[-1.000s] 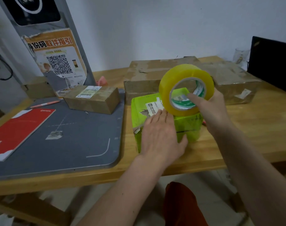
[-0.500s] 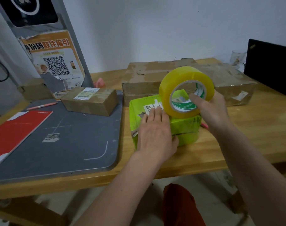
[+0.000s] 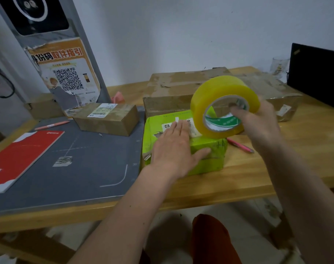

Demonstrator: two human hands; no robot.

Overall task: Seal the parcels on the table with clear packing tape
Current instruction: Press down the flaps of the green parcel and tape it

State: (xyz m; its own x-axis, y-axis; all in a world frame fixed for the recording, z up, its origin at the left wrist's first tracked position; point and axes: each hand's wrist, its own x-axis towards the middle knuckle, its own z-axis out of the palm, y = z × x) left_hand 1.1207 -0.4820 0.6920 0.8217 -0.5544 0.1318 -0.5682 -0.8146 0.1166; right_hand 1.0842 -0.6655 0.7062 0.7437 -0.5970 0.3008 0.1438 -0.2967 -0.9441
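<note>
Biggest risk here, I reckon: the tape roll (image 3: pixel 224 106) is getting pulled away from the green parcel (image 3: pixel 183 143) at an angle, so the strip could be going on crooked, wrinkling, or folding back and sticking to itself. I honestly can't make out the clear strip between roll and parcel, so can't say whether it's properly stuck down. The parcel is small and probably light, so a hard tug could be dragging it across the desk (image 3: pixel 257 168) too.

The left hand (image 3: pixel 173 149) is lying flat on top of the green parcel, fingers straight and together, thumb splayed toward the roll, pinning it down. The right hand (image 3: pixel 257 121) is gripping the roll just above the parcel's right end, fingers hooked through the core.

Compared with a second ago, the roll is sitting further off the parcel's right side and twisted more side-on, and the left hand is lying further back on the parcel's top, thumb now out wide. A pink pen (image 3: pixel 239 145) is showing beside the parcel now.
</note>
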